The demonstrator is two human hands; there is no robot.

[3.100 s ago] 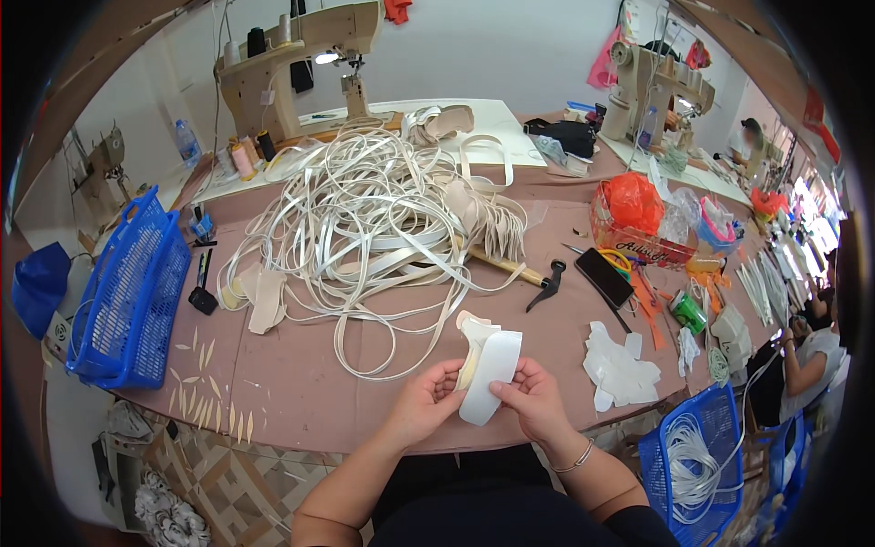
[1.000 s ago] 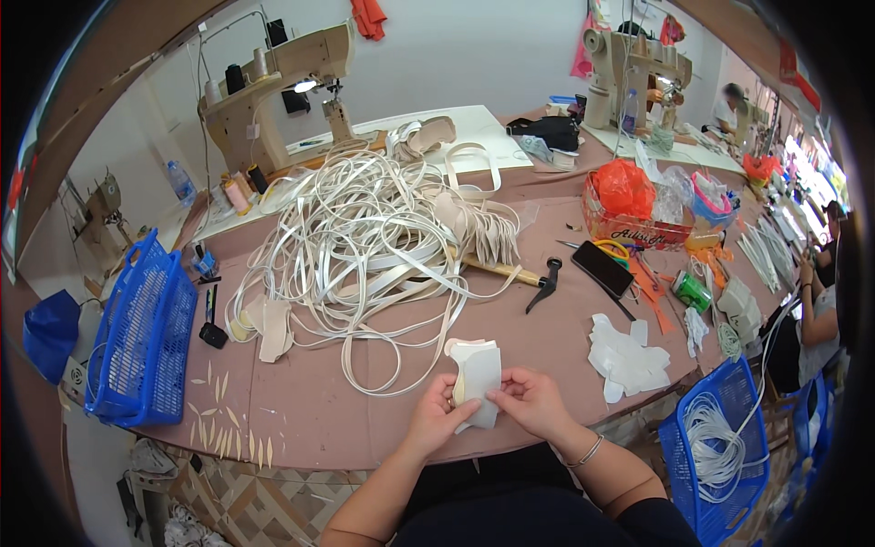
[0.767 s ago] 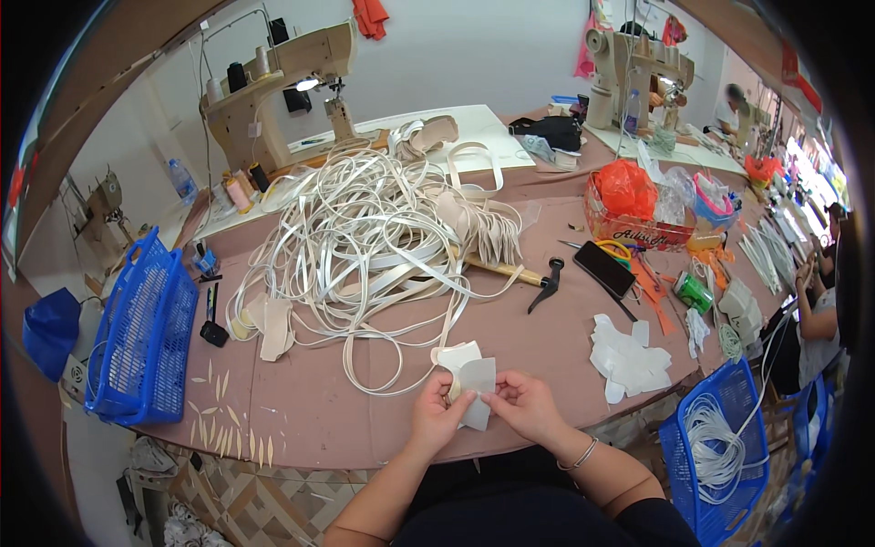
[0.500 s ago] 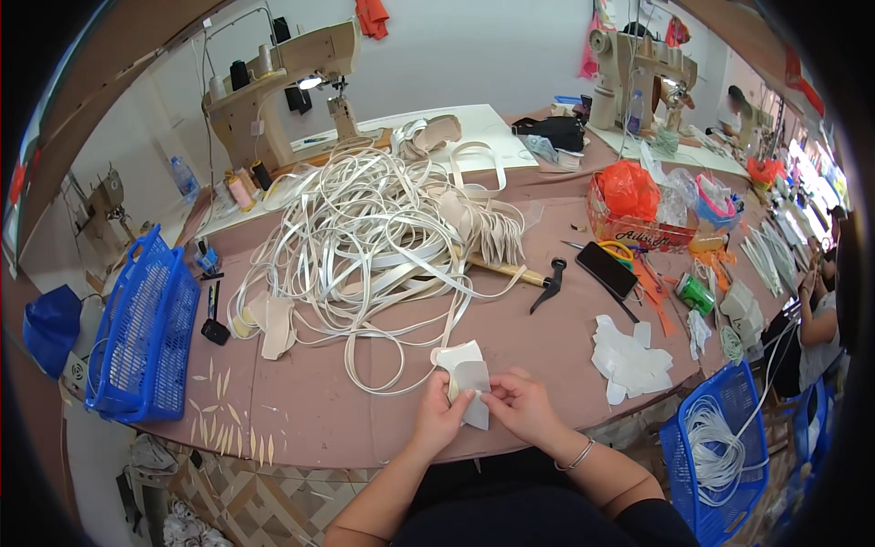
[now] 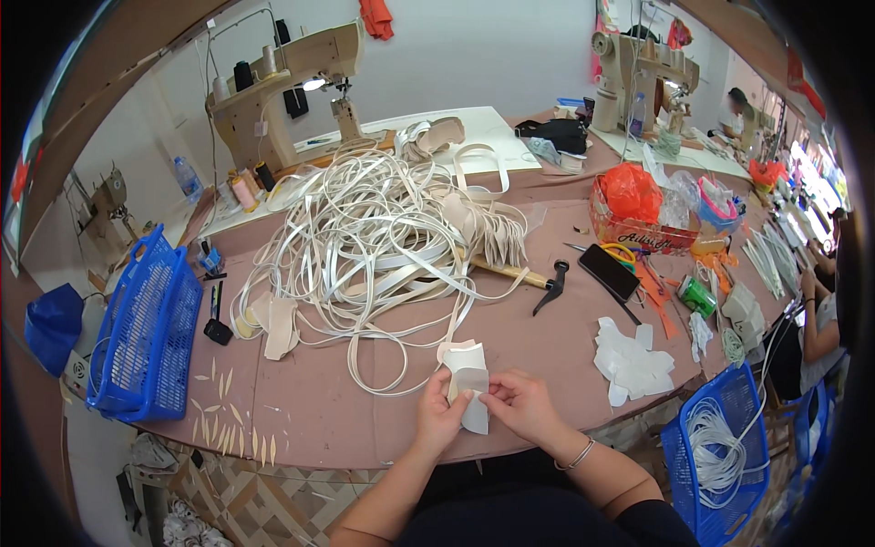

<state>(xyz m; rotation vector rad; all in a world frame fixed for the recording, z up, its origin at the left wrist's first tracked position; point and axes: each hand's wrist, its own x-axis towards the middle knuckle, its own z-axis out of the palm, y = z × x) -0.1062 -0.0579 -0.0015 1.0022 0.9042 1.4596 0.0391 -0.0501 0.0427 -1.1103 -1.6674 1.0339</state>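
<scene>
At the near edge of the table I hold a small cut piece of white and beige sheet material (image 5: 471, 378), perhaps leather, with a curved upper edge. My left hand (image 5: 441, 412) pinches its left side, thumb on top and fingers behind. My right hand (image 5: 520, 407) is closed at its right edge, thumb and fingertips pressed together on it. A beige strap runs down to the piece from a large tangle of white and beige straps (image 5: 365, 237) just beyond my hands. Beside that tangle is a fanned stack of beige cut pieces (image 5: 497, 232).
A hammer (image 5: 551, 289) and a black phone (image 5: 609, 273) lie right of the straps. White scraps (image 5: 629, 360) are nearer right. Blue baskets (image 5: 150, 333) stand at left; another blue basket (image 5: 670, 447) holds white cord. Thin slivers (image 5: 223, 415) lie front left. A sewing machine (image 5: 283, 100) stands behind.
Both hands keep their grip in nearly the same place. The upper part of the held piece has shifted slightly, and the whole view has moved a little.
</scene>
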